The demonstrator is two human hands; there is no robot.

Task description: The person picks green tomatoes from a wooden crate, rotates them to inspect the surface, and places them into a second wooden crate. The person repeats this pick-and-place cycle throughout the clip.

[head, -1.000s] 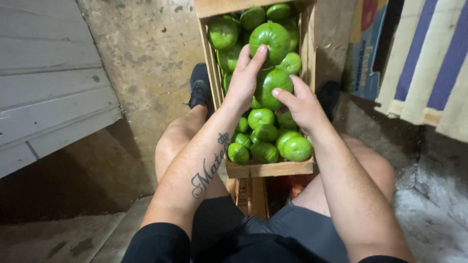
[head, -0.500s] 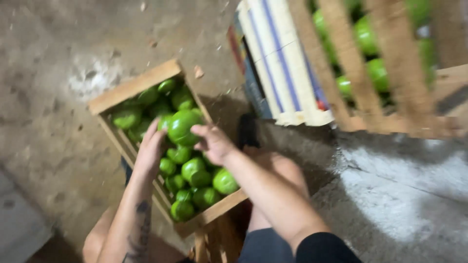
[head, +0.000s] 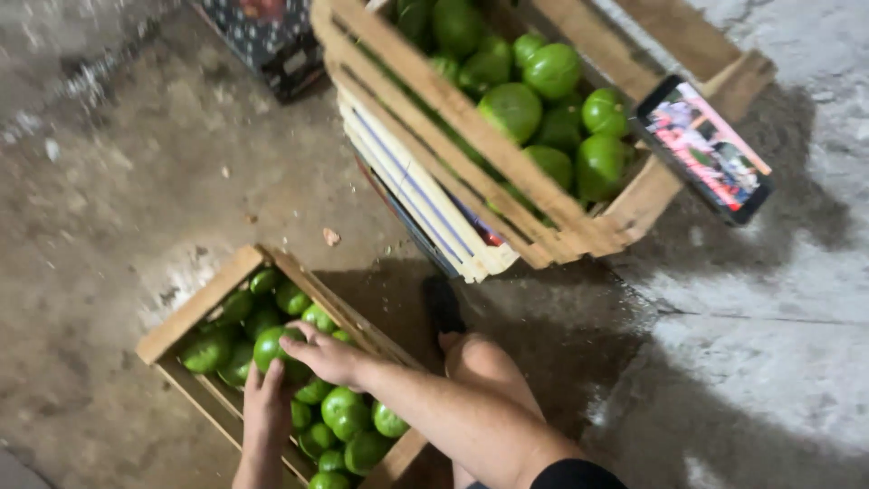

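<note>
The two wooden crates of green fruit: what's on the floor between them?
In the head view, between the lower crate and the upper crate: bare concrete floor with small debris, plus the person's dark shoe.

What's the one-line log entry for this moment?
left hand: on tomatoes | right hand: on tomato | crate: on floor | second crate: right, phone on rim

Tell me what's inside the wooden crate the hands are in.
The wooden crate holds green tomatoes, piled at least two deep. The right hand and left hand cover some of them. The crate's bottom and any lower layers are hidden.
</note>
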